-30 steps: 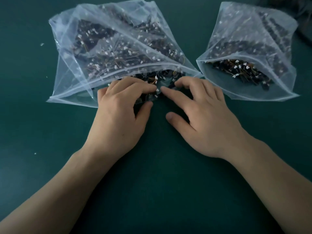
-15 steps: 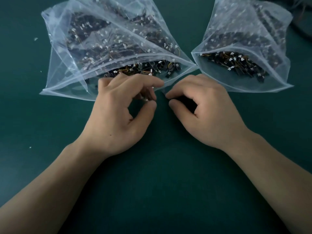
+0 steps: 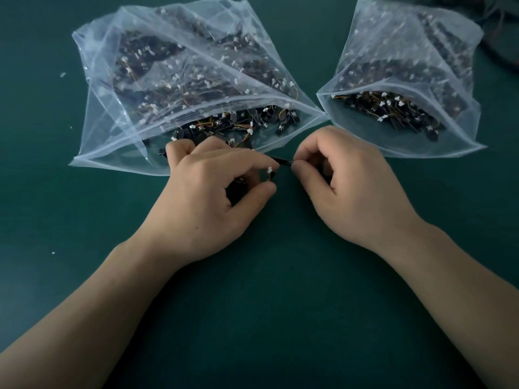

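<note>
Two clear plastic bags lie open toward me on a dark green table [image 3: 252, 318]. The large left bag [image 3: 118, 130] and the smaller right bag [image 3: 449, 136] each hold several small black parts with thin wires and white connectors. My left hand [image 3: 213, 197] sits just in front of the left bag's mouth, its fingers curled round a small black wired part [image 3: 282, 161] with a white connector [image 3: 270, 170]. My right hand [image 3: 354, 186] pinches the other end of that same part between thumb and forefinger.
Dark cables [image 3: 502, 46] lie at the far right edge behind the right bag. A few tiny white scraps [image 3: 62, 74] dot the table on the left.
Both hands have drawn back out of the left bag's mouth toward me. They now hold one small wired part between them, clear of the bag.
</note>
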`<action>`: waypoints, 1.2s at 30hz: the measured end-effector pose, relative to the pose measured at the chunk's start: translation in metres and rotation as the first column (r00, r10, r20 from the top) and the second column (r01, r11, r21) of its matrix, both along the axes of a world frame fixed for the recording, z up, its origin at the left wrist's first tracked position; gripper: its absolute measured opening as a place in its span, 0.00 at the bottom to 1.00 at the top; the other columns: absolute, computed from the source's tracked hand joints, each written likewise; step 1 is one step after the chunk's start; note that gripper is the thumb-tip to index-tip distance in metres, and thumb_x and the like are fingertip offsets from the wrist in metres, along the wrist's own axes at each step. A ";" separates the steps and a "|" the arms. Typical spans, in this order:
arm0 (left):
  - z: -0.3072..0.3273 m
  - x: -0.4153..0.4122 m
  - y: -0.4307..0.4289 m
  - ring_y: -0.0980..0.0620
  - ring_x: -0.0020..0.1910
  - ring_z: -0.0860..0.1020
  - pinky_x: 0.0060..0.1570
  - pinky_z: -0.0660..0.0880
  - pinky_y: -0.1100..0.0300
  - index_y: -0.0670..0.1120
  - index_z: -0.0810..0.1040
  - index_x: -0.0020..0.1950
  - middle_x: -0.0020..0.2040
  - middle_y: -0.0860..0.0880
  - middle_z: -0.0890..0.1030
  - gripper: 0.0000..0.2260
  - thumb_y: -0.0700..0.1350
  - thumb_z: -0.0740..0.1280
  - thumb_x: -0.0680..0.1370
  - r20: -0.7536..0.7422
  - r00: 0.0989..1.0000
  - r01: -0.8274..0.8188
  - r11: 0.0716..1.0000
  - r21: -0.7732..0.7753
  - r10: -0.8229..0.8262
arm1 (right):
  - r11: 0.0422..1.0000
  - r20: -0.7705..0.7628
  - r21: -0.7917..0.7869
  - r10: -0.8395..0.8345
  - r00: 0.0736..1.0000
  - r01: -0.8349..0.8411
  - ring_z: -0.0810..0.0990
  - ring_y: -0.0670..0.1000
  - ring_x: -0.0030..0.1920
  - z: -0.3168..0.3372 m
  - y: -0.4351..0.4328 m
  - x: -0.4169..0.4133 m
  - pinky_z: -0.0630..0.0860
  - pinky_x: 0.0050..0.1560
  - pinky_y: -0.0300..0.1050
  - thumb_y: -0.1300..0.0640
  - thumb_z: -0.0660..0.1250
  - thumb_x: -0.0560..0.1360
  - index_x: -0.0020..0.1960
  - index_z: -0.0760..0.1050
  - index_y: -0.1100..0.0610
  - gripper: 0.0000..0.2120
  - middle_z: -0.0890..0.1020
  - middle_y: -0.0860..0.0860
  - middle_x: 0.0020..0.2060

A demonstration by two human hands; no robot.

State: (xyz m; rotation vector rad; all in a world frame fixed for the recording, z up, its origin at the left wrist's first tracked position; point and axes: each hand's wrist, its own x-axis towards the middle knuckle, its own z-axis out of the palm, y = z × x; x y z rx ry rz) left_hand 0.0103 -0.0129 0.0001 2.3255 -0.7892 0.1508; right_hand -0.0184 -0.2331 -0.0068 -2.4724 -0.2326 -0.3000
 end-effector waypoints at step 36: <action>0.002 -0.001 -0.003 0.55 0.37 0.75 0.36 0.68 0.70 0.46 0.84 0.50 0.42 0.59 0.77 0.21 0.30 0.59 0.65 -0.036 0.998 -0.054 0.992 -0.116 0.050 | 0.962 -0.134 -0.218 0.135 0.982 -0.162 0.64 0.51 0.74 0.008 0.004 -0.004 0.54 0.71 0.45 0.48 0.65 0.71 0.51 0.76 0.51 0.12 0.71 0.49 0.69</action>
